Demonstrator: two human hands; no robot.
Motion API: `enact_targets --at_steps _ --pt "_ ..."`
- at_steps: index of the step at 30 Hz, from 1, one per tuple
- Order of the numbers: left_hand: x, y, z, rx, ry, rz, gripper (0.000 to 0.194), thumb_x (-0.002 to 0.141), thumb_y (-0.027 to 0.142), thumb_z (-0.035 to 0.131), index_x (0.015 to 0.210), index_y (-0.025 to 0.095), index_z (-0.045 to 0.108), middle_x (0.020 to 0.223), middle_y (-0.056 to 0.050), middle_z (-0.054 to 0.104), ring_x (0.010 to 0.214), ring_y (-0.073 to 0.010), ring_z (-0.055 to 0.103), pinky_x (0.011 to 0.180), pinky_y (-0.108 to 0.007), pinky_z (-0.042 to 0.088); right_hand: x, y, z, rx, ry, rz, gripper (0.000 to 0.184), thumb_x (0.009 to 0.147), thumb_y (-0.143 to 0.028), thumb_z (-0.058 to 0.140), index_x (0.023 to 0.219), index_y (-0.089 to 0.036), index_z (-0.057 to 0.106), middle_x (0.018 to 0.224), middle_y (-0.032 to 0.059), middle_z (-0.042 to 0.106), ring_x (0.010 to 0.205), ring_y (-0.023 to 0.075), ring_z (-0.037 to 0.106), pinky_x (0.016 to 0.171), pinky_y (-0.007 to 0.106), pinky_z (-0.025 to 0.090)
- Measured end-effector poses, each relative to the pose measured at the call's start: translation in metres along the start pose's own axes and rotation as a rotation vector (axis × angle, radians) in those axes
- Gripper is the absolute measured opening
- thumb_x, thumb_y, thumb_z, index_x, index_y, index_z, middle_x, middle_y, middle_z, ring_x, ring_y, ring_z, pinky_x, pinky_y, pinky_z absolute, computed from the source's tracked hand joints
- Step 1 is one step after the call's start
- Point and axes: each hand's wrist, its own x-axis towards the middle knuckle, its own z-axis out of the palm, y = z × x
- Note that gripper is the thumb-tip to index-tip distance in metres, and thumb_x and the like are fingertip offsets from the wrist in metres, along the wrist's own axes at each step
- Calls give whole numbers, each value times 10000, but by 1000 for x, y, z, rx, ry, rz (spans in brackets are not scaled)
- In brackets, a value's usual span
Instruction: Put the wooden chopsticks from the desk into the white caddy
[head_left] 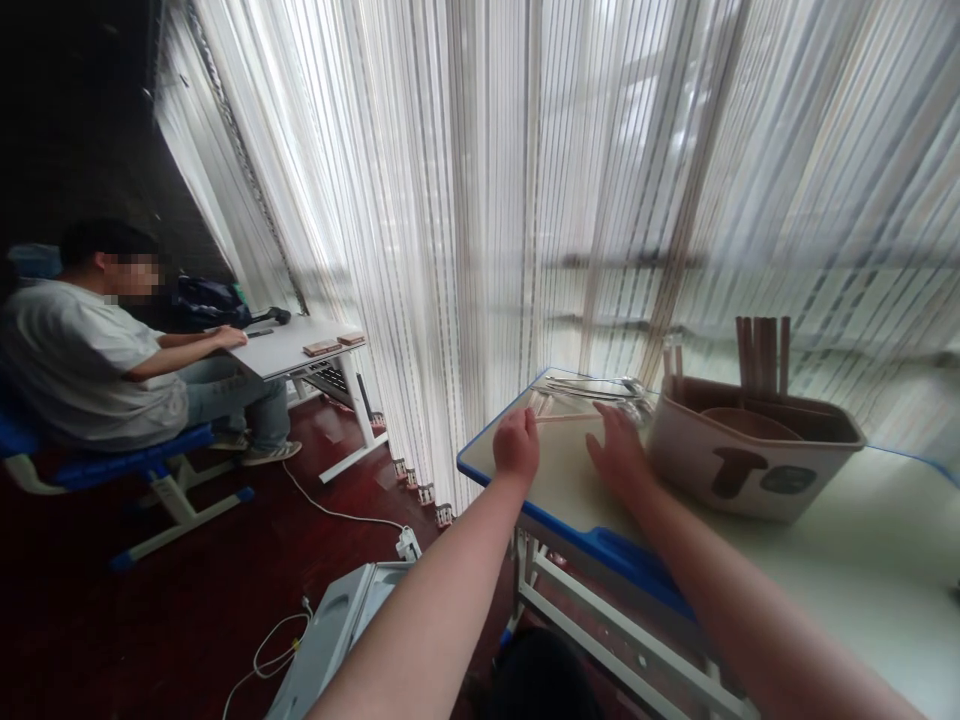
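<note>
Though the view is poor, your left hand [516, 447] and right hand [616, 450] look open and empty, near the thin wooden stick [568, 418] on the far side of the blue-edged desk [559, 480]. It's light and stiff; pinch mid-shaft.

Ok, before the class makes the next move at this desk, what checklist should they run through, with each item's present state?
1. Left hand empty: cannot tell, its curled fingers may hide something.
2. Right hand empty: ok, it looks open, with nothing gripped.
3. Flat sticks on the desk, near both hands: ok.
4. Cutlery lying at the desk's far end: ok, though the exact pieces are hard to tell.
5. Caddy upright, with upright sticks in it: ok.
6. Seated person apart from this desk: ok, at another desk.
</note>
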Motion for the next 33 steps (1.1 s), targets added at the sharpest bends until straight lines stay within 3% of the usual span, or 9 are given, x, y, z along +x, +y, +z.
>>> enact_targets --at_steps 3,9,14,24,33 --pt "0 -2 1 -44 27 -48 392 930 361 286 707 182 555 706 -67 601 694 -187 560 656 -292 404 4 1 -7 -110 39 -35 460 818 -227 467 1261 -106 480 1234 158 513 1169 275 428 1002 431 344" --pt "1 -10 6 -369 -3 -208 395 908 411 300 638 198 494 554 -8 559 579 -152 557 586 -261 404 4 -5 -22 -123 -137 -82 266 860 -257 457 981 -172 678 969 85 679 988 226 552 930 366 394" --pt "2 -11 9 -590 36 -353 321 888 401 308 749 198 514 517 31 528 492 -128 534 509 -236 401 3 0 -24 -86 -226 -16 247 862 -269 473 949 -199 693 949 73 691 923 206 597 844 325 436" --pt "7 -15 9 -462 107 -330 204 846 308 390 835 199 563 648 11 585 606 -130 569 607 -249 439 2 0 -28 -10 -280 15 251 857 -315 465 909 -199 681 881 58 667 755 164 600 688 262 435" --pt "9 -17 8 -472 131 -341 211 857 282 383 938 178 549 707 -6 590 601 -119 562 594 -240 450 3 1 -20 55 -320 -49 309 887 -325 406 845 -177 674 822 62 632 760 165 575 706 265 413"
